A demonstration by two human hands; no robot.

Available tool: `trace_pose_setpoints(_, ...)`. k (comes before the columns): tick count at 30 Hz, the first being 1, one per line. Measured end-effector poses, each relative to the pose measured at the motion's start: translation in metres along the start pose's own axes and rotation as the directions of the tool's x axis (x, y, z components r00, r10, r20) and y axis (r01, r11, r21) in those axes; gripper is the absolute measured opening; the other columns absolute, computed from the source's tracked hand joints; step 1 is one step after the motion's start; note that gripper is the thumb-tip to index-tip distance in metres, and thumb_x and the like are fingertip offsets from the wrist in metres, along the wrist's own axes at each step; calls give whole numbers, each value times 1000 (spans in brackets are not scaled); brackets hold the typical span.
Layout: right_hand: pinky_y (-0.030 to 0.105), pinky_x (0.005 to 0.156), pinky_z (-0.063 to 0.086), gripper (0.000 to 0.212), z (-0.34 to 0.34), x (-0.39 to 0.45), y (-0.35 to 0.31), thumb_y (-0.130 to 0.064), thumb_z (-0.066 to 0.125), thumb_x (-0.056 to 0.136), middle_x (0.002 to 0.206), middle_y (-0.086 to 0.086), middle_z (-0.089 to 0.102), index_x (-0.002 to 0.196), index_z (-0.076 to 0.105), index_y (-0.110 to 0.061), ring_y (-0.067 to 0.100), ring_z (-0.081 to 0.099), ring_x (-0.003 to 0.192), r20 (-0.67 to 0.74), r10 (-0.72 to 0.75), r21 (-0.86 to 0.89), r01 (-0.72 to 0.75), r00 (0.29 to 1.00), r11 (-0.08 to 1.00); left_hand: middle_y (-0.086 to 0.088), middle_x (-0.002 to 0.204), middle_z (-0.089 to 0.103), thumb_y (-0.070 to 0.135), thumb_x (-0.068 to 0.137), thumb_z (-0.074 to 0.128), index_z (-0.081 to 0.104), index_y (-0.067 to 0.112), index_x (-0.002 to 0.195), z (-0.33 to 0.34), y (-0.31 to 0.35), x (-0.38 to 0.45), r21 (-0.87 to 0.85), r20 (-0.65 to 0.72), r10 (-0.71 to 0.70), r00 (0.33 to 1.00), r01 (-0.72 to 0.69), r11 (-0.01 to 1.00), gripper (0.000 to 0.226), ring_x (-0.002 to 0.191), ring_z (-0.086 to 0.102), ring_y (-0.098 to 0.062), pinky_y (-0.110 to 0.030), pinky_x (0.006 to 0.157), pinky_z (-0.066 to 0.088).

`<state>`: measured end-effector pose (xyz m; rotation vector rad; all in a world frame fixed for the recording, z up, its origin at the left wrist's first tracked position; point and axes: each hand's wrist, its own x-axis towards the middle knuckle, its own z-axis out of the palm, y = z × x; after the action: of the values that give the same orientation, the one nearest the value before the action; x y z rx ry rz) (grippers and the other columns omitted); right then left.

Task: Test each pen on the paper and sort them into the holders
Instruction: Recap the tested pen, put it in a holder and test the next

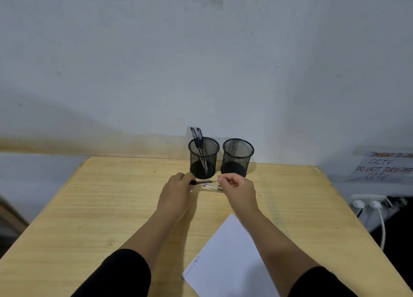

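Note:
Two black mesh holders stand at the table's far edge. The left holder [203,157] has two black pens [199,140] in it; the right holder [237,157] looks empty. Just in front of them, my left hand [176,190] and my right hand [238,188] both grip one pen [205,182], the left at its dark end and the right at its pale end. A second clear pen with a purple tip [211,187] lies on the table below it. A white paper [232,258] with faint scribbles at its left corner lies near the front right.
The wooden table [93,207] meets a white wall at the back. To the right, off the table, are a handwritten CCTV notice [383,166] and a power strip with white plugs and cables [368,204].

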<state>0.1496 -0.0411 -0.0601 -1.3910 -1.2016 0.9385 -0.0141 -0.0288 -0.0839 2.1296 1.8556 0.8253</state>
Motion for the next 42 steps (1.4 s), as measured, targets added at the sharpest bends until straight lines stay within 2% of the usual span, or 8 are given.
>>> trace_pose_setpoints(3,11,48,38,6,-2,-10,-13,-18,65,85,66,1,57,86,70,-15,7,47,57,45,160,209,-166,986,964,-11,98,60,10,90,50,59,13,105,-9,11,-6,-123,31,38,999,-34,992,18,89,55,-26,-32,75,42)
trace_pose_setpoints(9,14,46,37,4,6,-38,-19,-17,63,88,64,0,56,88,64,-13,8,45,54,175,165,222,-202,971,954,-7,89,65,7,87,56,60,10,97,-26,34,-26,-217,24,160,987,-151,964,11,75,51,-12,-15,61,35)
trace_pose_setpoints(12,13,44,36,9,5,-47,-22,-12,59,90,64,3,54,93,63,-5,7,44,52,193,156,272,-206,969,940,-7,87,69,10,88,56,62,10,97,-35,32,-37,-249,-3,172,985,-167,954,11,78,60,-19,-23,67,45)
trace_pose_setpoints(18,11,41,32,17,-6,-60,-27,-1,55,88,61,4,48,75,59,-12,7,39,49,83,104,356,-127,991,926,-9,87,72,0,85,56,67,9,91,-48,3,-57,-291,-63,-56,996,35,956,15,77,60,-16,-4,62,35)
trace_pose_setpoints(22,12,41,33,15,-47,-54,-26,-5,56,90,60,4,51,75,60,-9,5,43,46,38,103,321,-109,994,941,-5,89,71,6,85,60,67,12,90,-70,-44,-74,-191,-17,-244,970,237,953,10,84,59,-15,-16,70,35)
trace_pose_setpoints(27,15,42,35,13,-24,-70,-13,-9,56,90,64,7,58,78,60,-8,7,47,47,144,139,265,-174,980,948,-2,96,68,14,81,65,69,17,92,-43,-10,-79,-157,84,-93,992,106,982,12,89,51,-15,-26,77,37)
trace_pose_setpoints(33,20,47,37,9,-19,-87,1,-15,59,89,69,7,64,87,62,-6,11,51,55,156,229,213,-259,961,942,0,97,63,19,82,64,71,23,91,-13,-6,-83,-126,115,-116,987,131,983,12,98,53,-16,-27,76,40)
trace_pose_setpoints(42,22,49,40,11,-25,-95,10,-9,57,90,75,9,68,96,66,-10,14,54,59,169,229,194,-260,959,946,-1,113,62,20,86,58,62,21,113,-19,7,-103,-187,25,-80,996,83,979,27,110,50,-17,-20,85,33)
